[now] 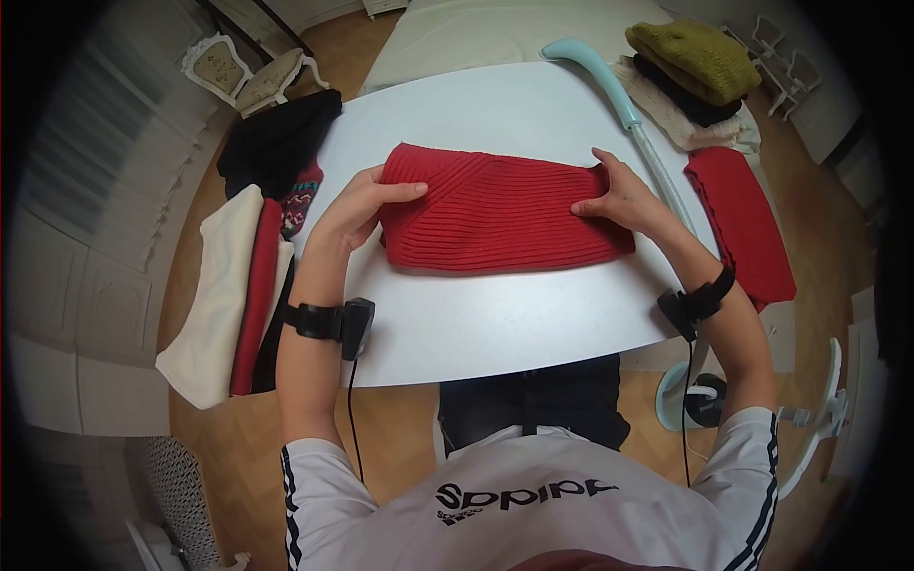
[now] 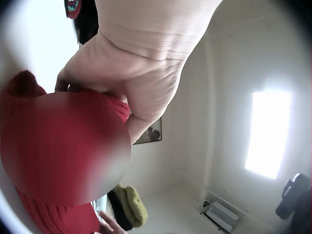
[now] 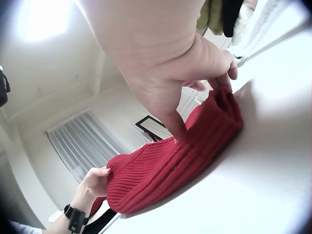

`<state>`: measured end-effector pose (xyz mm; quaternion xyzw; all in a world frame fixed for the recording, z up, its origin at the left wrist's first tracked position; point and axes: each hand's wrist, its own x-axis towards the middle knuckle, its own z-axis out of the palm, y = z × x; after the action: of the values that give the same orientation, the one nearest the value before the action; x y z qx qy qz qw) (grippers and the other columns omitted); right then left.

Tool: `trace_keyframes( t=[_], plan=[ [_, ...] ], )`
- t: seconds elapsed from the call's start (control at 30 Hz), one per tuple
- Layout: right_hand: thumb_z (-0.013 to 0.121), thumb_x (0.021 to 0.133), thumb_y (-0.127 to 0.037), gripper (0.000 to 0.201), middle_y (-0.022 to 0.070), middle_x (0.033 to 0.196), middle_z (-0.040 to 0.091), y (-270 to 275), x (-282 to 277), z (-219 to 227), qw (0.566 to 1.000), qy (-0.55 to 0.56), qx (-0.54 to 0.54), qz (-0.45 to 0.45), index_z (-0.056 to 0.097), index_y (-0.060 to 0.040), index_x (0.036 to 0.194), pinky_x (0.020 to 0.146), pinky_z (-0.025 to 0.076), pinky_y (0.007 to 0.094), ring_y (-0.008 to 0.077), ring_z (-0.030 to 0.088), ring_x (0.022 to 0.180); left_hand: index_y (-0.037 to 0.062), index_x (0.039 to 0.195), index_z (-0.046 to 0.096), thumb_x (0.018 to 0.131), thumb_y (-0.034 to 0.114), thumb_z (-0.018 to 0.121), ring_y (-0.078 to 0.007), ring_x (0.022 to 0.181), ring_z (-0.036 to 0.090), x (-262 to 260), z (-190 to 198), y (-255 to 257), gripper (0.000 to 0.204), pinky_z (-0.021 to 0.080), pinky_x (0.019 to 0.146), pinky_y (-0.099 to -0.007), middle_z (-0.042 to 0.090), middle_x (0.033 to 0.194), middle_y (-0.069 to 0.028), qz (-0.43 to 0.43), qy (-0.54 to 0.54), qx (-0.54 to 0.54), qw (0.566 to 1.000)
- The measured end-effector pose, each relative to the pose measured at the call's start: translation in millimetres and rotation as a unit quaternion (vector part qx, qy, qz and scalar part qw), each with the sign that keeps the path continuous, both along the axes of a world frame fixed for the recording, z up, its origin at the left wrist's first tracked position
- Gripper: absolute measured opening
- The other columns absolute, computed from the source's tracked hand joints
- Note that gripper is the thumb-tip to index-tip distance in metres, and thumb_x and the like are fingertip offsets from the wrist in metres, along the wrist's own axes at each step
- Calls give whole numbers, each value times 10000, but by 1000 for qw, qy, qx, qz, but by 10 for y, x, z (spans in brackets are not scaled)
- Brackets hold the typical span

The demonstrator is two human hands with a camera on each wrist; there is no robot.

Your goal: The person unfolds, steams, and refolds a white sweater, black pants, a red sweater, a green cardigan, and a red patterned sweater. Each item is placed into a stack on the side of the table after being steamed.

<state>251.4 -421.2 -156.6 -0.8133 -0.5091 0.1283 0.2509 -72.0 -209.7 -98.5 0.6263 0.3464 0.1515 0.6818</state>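
Note:
A folded red ribbed sweater [image 1: 495, 214] lies across the middle of the white table [image 1: 476, 324]. At its left end my left hand [image 1: 367, 205] grips it, thumb on top and fingers tucked behind the edge. My right hand [image 1: 628, 195] holds the opposite end, with the thumb pressed on the ribbing. The right wrist view shows that hand's thumb on the sweater [image 3: 165, 170] and its other fingers over the rolled far edge. In the left wrist view, a round blurred patch covers much of the sweater [image 2: 41, 214].
White, red and black folded clothes [image 1: 219, 285] hang over the table's left edge, near a black garment [image 1: 281, 143]. A folded red garment [image 1: 743, 224] lies at the right edge. Behind it stand an olive knit pile [image 1: 690, 62] and a light-blue steamer-like pole [image 1: 600, 81].

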Motion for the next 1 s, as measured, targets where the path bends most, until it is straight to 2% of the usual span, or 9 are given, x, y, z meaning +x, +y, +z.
trace_keyframes(
  t=[0.23,0.43,0.5,0.63,0.73,0.83,0.9,0.97,1.0],
  plan=[
    [904,769,-223,747,200,1209,693,141,79,150,972,229,45,-39,579,28,1393,979,527,329,251,687,1086,-62,1346,552,826,153,830,-283,1196,624,163,45,240,627,469,1065,-372,632,1294,-192,-33,-11,-113,993],
    [888,764,-175,445,62,1023,684,-378,-100,601,950,286,92,84,677,-42,1132,835,510,258,137,636,912,1,1365,540,758,52,861,-244,1154,634,-83,62,-154,688,493,1043,-340,645,1240,-140,-6,-97,106,990],
    [915,753,-203,417,44,1044,678,-662,-113,694,917,341,89,190,691,-45,1067,825,518,256,129,627,932,1,1386,526,772,44,850,-234,1130,629,-444,78,-355,695,476,1061,-351,648,1231,-109,-71,-114,206,969],
    [845,873,-237,430,95,1105,711,-902,-46,640,755,545,-75,358,685,7,1188,931,539,322,161,669,1080,68,938,562,707,-31,796,-211,1093,626,-1185,-67,-832,343,461,1026,-355,695,1165,-107,-142,-62,218,964],
    [778,930,-214,380,104,1130,714,-688,-372,709,792,518,-86,312,667,-9,1231,969,539,352,184,670,1137,80,879,535,705,-114,693,-229,1014,616,-1274,-160,-1237,304,449,976,-360,705,1038,-43,-90,24,266,959],
    [720,958,-189,401,128,1322,644,-185,-766,597,917,162,25,364,611,-55,1320,1052,501,421,280,622,1244,74,1042,637,725,-120,664,-244,985,591,-1288,-266,-1465,372,433,955,-376,675,975,-47,-55,90,337,936],
    [698,964,-159,439,143,1420,593,175,-926,370,913,31,64,401,578,-73,1376,1091,475,455,319,579,1310,127,1206,691,681,-112,675,-257,951,557,-1224,-192,-1536,577,405,933,-387,605,936,-47,-61,100,345,931],
    [689,972,-267,571,161,1531,485,458,-1041,123,882,-174,145,413,498,-90,1480,1143,409,486,357,495,1382,166,1226,714,609,-77,696,-262,931,532,-1201,-199,-1532,663,385,914,-386,538,932,-47,-177,182,521,815],
    [689,972,-267,571,161,1531,485,558,-1046,-25,880,-174,149,416,498,-90,1480,1143,409,486,357,495,1382,183,1160,748,558,-40,709,-271,910,528,-1186,-273,-1532,644,384,894,-397,496,922,-50,-180,186,531,807]
  ],
)
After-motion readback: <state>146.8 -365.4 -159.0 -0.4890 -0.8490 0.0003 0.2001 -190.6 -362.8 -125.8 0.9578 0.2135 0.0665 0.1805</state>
